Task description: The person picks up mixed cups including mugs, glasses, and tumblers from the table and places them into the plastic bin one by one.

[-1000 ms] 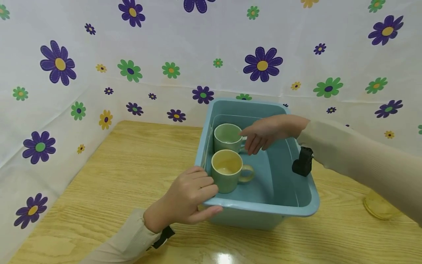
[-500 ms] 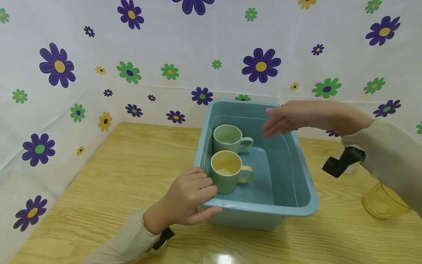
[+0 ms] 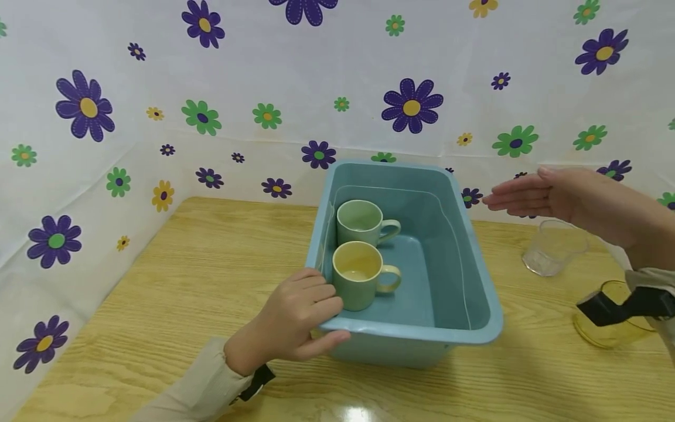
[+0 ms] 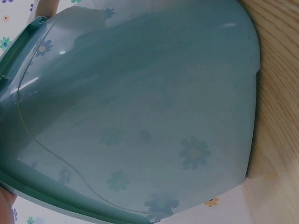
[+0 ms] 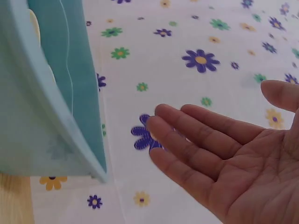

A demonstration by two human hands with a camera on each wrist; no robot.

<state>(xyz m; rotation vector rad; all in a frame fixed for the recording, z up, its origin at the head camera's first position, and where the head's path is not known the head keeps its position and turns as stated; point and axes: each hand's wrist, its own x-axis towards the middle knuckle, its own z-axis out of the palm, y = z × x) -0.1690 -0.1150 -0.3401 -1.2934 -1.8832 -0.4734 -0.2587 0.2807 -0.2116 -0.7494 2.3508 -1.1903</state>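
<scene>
A light-blue plastic tub (image 3: 411, 332) stands on the table, and my left hand (image 3: 295, 313) grips its near-left corner, fingers curled over the rim and thumb on the outside. Inside, along the left wall, are two upright mugs: a pale green mug (image 3: 358, 225) at the back and a mug with a yellow inside and green outside (image 3: 354, 296) in front. Both handles point right. Beyond the tub's right side hovers my right hand (image 3: 590, 205), fingers straight and holding nothing. The right wrist view shows its open palm (image 5: 252, 177) apart from the tub's wall.
Right of the tub, a clear glass (image 3: 545, 261) stands on the wooden table (image 3: 211, 264). A yellow transparent glass (image 3: 606, 334) is nearer, partly hidden by the right wrist's camera. A flower-printed white sheet (image 3: 237, 70) hangs behind and to the left.
My right hand has left the back mug and moved out of the tub to the right, uncovering that mug's handle and the clear glass. The left hand keeps its grip on the rim.
</scene>
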